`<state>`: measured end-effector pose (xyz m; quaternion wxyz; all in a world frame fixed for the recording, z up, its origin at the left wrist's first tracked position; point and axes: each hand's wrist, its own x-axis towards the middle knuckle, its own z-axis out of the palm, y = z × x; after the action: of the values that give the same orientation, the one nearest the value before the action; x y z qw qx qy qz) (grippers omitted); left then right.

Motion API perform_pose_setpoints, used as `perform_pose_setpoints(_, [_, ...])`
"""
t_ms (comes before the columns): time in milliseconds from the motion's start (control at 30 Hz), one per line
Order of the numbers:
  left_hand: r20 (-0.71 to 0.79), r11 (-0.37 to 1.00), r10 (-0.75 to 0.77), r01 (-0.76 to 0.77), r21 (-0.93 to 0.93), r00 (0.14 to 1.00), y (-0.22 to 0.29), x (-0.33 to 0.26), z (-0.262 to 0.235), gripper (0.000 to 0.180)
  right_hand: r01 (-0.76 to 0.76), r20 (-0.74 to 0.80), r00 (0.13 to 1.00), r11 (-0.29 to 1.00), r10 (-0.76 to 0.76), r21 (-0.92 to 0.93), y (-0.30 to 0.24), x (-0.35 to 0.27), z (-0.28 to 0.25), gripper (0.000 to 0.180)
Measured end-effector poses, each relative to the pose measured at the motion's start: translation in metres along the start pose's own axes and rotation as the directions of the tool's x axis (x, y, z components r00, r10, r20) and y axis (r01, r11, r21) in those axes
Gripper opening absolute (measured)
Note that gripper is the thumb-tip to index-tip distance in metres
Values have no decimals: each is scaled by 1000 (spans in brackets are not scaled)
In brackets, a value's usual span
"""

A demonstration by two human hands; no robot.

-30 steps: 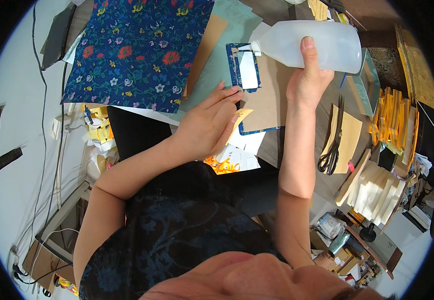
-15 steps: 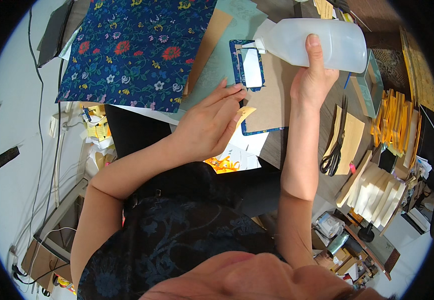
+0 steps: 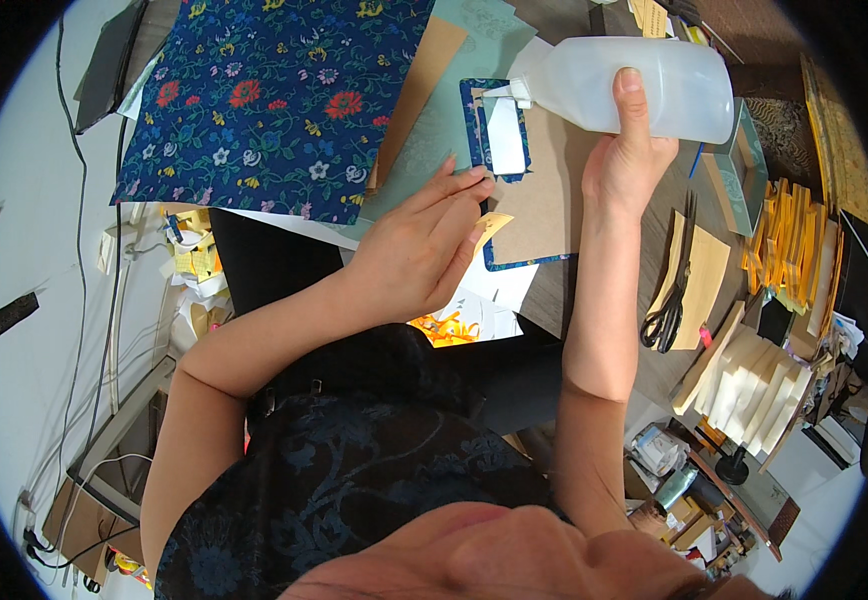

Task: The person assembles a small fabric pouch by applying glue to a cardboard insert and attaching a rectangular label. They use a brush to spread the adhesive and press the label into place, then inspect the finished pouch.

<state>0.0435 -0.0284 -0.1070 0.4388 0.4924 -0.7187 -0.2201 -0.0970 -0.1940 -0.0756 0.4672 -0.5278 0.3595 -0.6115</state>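
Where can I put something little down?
A small patch of gray tabletop shows between the white paper and the right forearm; a narrow strip runs between that forearm and the tan sheet under the scissors. It's crowded at left under blue floral fabric, below the plastic bottle, where brown board lies, and by the orange paper stacks.

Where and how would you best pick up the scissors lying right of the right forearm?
Probably by the black handle loops, coming from the near side: the scissors lie with the loops toward the person and the blades pointing away. The right hand holds the bottle.
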Motion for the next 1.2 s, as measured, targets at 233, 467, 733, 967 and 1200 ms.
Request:
perform_pose_setpoints(233, [-1, 1000, 3, -3, 2, 1000, 0, 0, 0, 30, -13, 40, 999, 1000, 14, -19, -1, -1, -1, 52])
perform_pose_setpoints(467, [5, 1000, -5, 5, 19, 1000, 1, 0, 0, 30, 15, 90, 996, 999, -11, -39, -1, -2, -2, 54])
perform_pose_setpoints(733, [-3, 1000, 3, -3, 16, 1000, 1, 0, 0, 31, 15, 95, 995, 998, -9, -63, -7, -3, -3, 53])
perform_pose_setpoints(967, [-7, 999, 27, -27, 33, 1000, -1, 0, 0, 18, 12, 126, 992, 999, -6, -49, -7, -4, -4, 55])
perform_pose_setpoints(1200, [-6, 1000, 9, -9, -4, 1000, 0, -1, 0, 24, 29, 80, 997, 998, -25, -56, -1, -4, -5, 57])
